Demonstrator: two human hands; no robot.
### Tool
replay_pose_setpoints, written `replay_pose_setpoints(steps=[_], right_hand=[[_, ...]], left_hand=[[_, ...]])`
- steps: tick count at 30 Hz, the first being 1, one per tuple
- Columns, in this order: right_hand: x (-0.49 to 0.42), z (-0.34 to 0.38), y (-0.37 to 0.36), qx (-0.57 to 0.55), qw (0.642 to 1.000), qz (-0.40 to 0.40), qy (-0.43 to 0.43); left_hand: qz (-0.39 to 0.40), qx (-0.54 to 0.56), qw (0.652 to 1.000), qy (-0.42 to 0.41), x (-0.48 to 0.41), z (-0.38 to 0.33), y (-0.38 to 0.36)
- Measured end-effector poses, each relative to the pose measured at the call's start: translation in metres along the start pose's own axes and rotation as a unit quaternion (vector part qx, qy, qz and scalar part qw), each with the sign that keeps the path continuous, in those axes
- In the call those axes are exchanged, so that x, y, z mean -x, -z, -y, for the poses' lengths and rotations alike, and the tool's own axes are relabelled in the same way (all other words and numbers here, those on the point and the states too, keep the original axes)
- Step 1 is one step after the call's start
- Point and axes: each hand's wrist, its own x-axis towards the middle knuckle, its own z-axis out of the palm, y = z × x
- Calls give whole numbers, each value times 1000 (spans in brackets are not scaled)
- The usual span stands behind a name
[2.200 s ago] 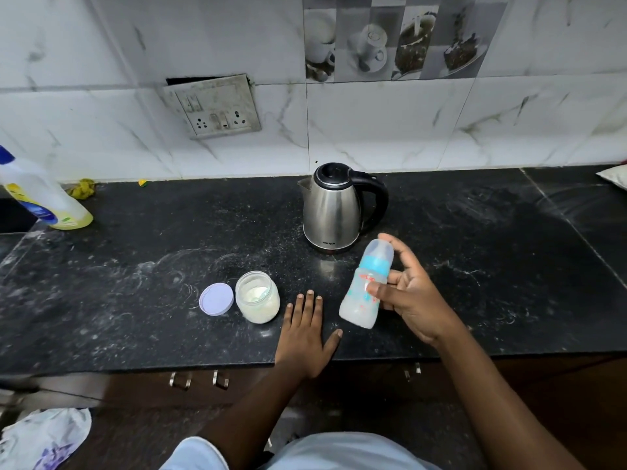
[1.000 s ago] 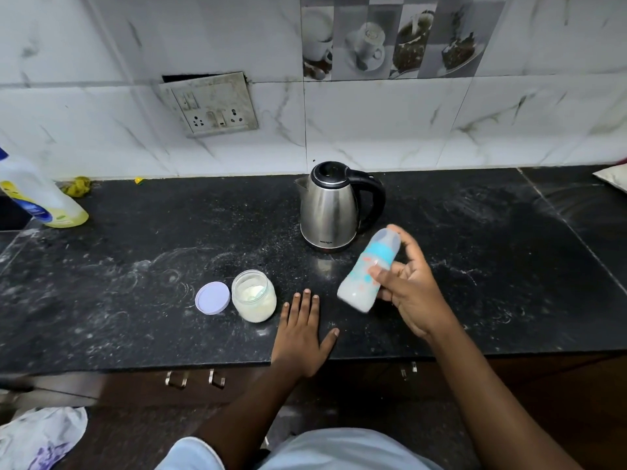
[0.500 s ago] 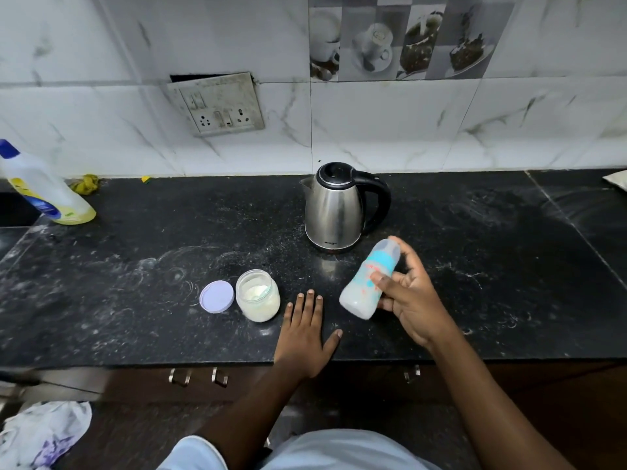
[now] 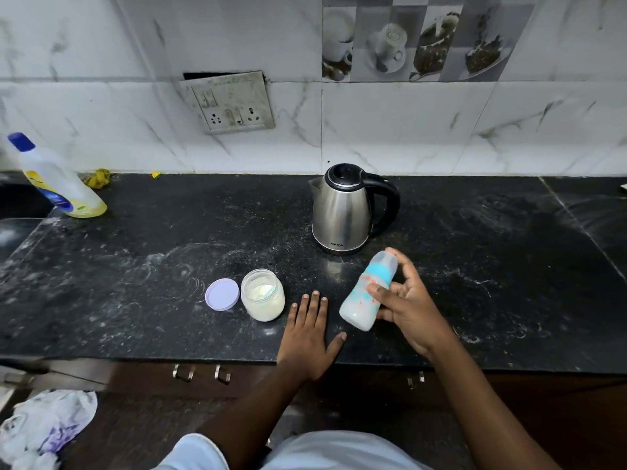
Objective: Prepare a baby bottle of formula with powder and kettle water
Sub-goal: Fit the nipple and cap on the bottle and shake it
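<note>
My right hand (image 4: 409, 307) grips a capped baby bottle (image 4: 363, 300) with a blue collar and milky white liquid inside, tilted with its top leaning right, above the counter. Flat on the black counter (image 4: 135, 283), my left hand (image 4: 307, 337) rests palm down with fingers spread, holding nothing. An open glass jar of white powder (image 4: 263, 295) stands left of that hand, with its lilac lid (image 4: 222, 294) lying beside it. The steel kettle (image 4: 346, 210) with a black handle stands behind the bottle, lid closed.
A yellow cleaner bottle with a blue cap (image 4: 56, 181) stands at the back left by a yellow scrap (image 4: 98, 178). A wall socket plate (image 4: 230, 103) hangs above the counter. Drawer handles (image 4: 202, 372) sit under the front edge. A crumpled bag (image 4: 40, 429) lies low left.
The bottle in my right hand has tilted back and forth, from nearly upright to leaning right. My left hand has stayed flat on the counter.
</note>
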Motion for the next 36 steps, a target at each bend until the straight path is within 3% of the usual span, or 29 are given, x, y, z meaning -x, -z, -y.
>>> replay_pose_setpoints(steps=[4, 10, 15, 25, 31, 33, 36], right_hand=[[-5, -13, -4, 84, 995, 26, 37], [-29, -46, -9, 215, 962, -107, 131], [-42, -75, -12, 266, 944, -132, 146], [-44, -87, -10, 328, 928, -124, 129], [-47, -93, -10, 281, 941, -130, 135], [-41, -89, -16, 282, 921, -186, 197], [-27, -72, -25, 325, 828, -280, 360]], left_hand=[[6, -3, 1000, -8, 0, 2, 1], [-13, 16, 1000, -1, 1, -1, 0], [-20, 26, 999, -1, 1, 0, -1], [-11, 30, 999, 2, 2, 0, 2], [3, 75, 997, 5, -1, 0, 6], [-28, 153, 987, -29, 0, 0, 13], [-138, 235, 954, -125, 10, -4, 44]])
